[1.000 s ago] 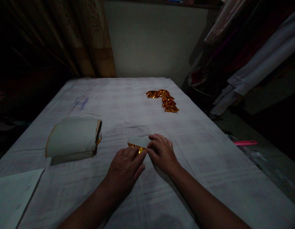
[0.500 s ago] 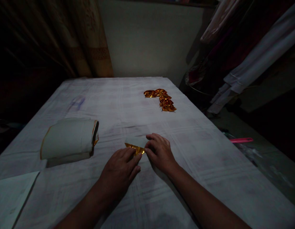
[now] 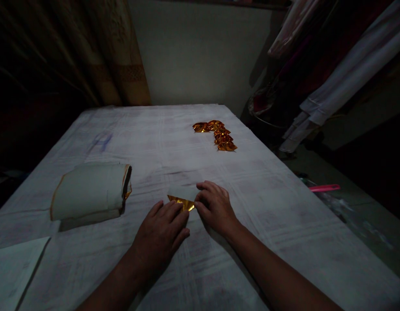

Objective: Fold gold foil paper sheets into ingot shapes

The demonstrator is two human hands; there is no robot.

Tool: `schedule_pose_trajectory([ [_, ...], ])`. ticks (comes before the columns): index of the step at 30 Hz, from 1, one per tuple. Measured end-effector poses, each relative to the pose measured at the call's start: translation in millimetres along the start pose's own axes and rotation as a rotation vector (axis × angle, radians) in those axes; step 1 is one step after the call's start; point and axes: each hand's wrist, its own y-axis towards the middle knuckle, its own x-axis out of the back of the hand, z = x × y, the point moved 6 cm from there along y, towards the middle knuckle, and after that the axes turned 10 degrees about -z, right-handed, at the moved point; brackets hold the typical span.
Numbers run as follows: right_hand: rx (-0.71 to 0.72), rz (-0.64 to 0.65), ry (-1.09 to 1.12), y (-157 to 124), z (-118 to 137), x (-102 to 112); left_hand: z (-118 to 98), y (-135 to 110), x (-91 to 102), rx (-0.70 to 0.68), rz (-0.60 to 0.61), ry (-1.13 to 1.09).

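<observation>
A small sheet of gold foil paper (image 3: 180,196), white on its back, lies partly folded on the white cloth-covered table (image 3: 161,142). My left hand (image 3: 162,233) rests flat on the cloth with fingers stretched out, its fingertips touching the gold fold. My right hand (image 3: 214,207) has its fingers curled and pressed onto the sheet's right edge. A curved row of several folded gold foil pieces (image 3: 217,134) lies farther back on the right.
A rolled bundle of white-backed foil paper (image 3: 89,192) lies at the left. A white sheet (image 3: 12,270) pokes in at the near left corner. Curtains hang behind on the left, clothes on the right. A pink object (image 3: 324,188) lies on the floor at right.
My left hand has slid back a little along the fold, its fingers now more spread. The view has drifted slightly; the right hand stays pressed on the sheet.
</observation>
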Motion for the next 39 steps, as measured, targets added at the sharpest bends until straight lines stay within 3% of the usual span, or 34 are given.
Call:
schedule_pose_trajectory([
  [6,0.011,-0.004,-0.007,-0.1,0.5,-0.1,-2.8,8.7,-7.6,0.037,0.033,0.054],
  [19,0.038,0.014,-0.009,-0.8,1.9,0.2,-1.2,-4.7,-1.4,-0.009,-0.027,0.014],
  [32,0.056,-0.104,0.044,1.8,-16.1,10.5,8.0,-3.0,3.8,0.010,-0.074,-0.030],
  [39,0.083,0.000,0.014,1.8,-12.1,13.2,13.4,-2.5,5.5,0.013,-0.081,-0.071],
])
